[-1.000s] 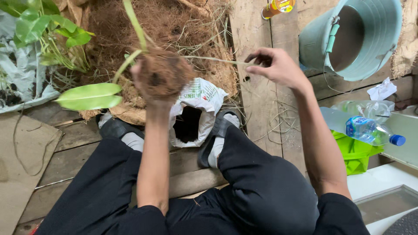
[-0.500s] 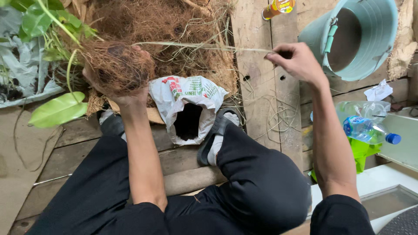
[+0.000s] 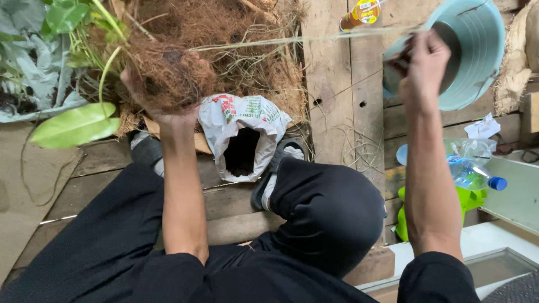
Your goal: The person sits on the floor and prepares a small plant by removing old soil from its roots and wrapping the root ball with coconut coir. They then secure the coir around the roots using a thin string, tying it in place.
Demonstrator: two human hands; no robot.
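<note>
The floor is rough, weathered wooden planks with gaps and nail holes, stray fibres scattered across them. A flat sheet of brown cardboard lies at the left edge, and a heap of loose coconut fibre is piled at the top, against leafy plants in the top left corner. A pale teal bucket stands at the top right, tipped towards the camera, with a small amber bottle beside it. Lower right lie a clear plastic bottle with a blue cap, a bright green plastic piece and a crumpled white paper. A white printed bag sits open between the person's feet, its mouth dark. The person squats in black trousers.

The root ball is a rounded clump wrapped in reddish-brown fibre, shaggy and frayed, with thin green stems rising from it and a broad light green leaf hanging to its left. It is held up above the floor, in front of the fibre heap and just above the bag. The left hand grips it from below, fingers closed around the clump. A long pale strand runs taut from the ball across to the right hand, which is closed, pinching the strand's end in front of the bucket
</note>
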